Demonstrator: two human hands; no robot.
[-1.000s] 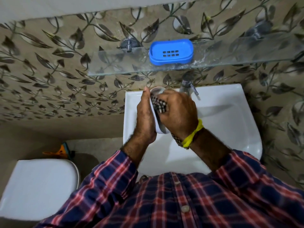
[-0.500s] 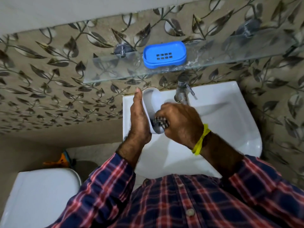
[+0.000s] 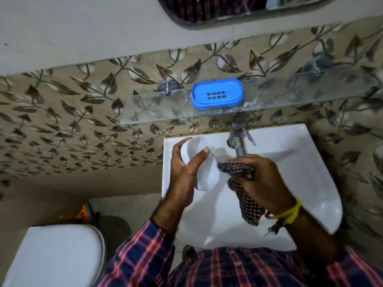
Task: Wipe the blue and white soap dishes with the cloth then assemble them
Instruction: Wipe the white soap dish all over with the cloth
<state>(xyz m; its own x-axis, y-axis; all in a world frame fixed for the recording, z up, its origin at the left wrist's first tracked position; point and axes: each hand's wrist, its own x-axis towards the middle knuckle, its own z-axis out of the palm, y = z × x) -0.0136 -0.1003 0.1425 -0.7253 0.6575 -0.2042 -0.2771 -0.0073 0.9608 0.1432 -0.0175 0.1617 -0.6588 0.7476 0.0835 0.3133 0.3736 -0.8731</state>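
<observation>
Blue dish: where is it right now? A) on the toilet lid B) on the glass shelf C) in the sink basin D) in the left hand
B: the blue dish sits on the glass shelf above the tap, untouched, while the left hand holds the white dish and the right hand holds the cloth.

cloth (image 3: 244, 183) pulled out of white soap dish (image 3: 204, 170), right hand (image 3: 263, 183) drawn aside
</observation>
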